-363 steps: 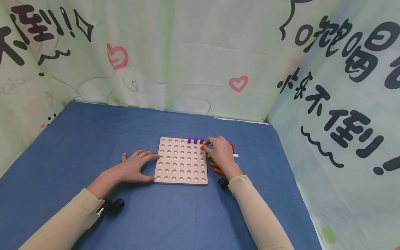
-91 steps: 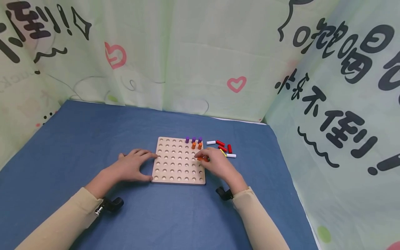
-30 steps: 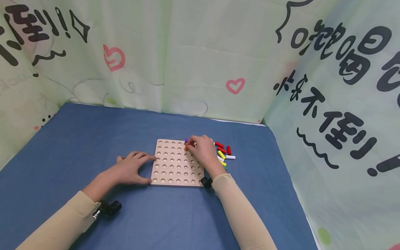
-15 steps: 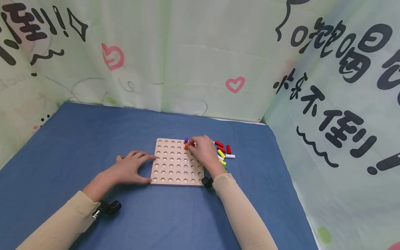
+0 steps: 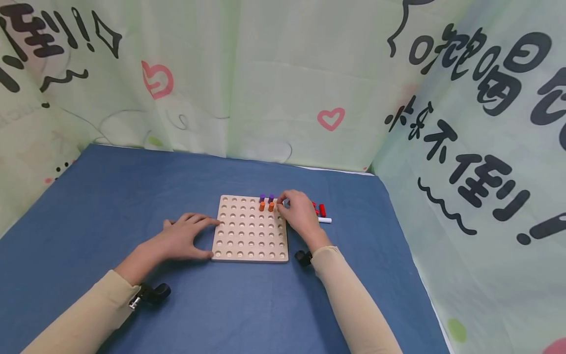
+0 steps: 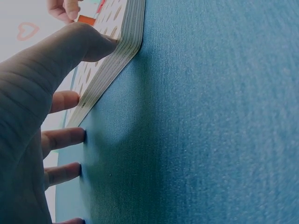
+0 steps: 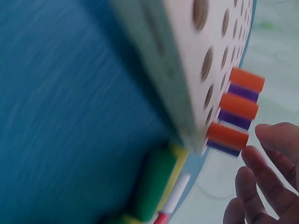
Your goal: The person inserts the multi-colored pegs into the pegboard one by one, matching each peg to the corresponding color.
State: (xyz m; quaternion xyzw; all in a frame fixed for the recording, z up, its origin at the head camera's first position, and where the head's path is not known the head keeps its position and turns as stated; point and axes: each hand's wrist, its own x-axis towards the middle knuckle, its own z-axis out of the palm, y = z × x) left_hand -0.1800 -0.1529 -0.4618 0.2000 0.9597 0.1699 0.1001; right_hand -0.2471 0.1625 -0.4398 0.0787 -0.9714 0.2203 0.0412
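Observation:
A pale wooden pegboard (image 5: 246, 241) with rows of round holes lies flat. My left hand (image 5: 185, 238) is at its left side, fingers spread, with the thumb (image 6: 96, 44) touching the board's edge. Purple pegs (image 5: 262, 197) stand in the far row, and orange pegs (image 5: 262, 206) stand in the row before them. In the right wrist view, three orange pegs pair with three purple ones. My right hand (image 5: 304, 215) is over the board's far right corner, its loosely bent fingertips right at the nearest orange peg (image 7: 228, 135), with nothing held between them.
Loose pegs lie right of the board: red (image 5: 322, 210), white (image 5: 325, 220) and green (image 7: 154, 184), partly hidden by my right hand in the head view. Blue cloth (image 5: 212, 309) covers the table. Printed curtains (image 5: 274, 88) rise behind and at both sides.
An orange peg has been added at the left of the orange row, and my right hand has let go of it and shifted right. The left hand has stayed at the board's edge.

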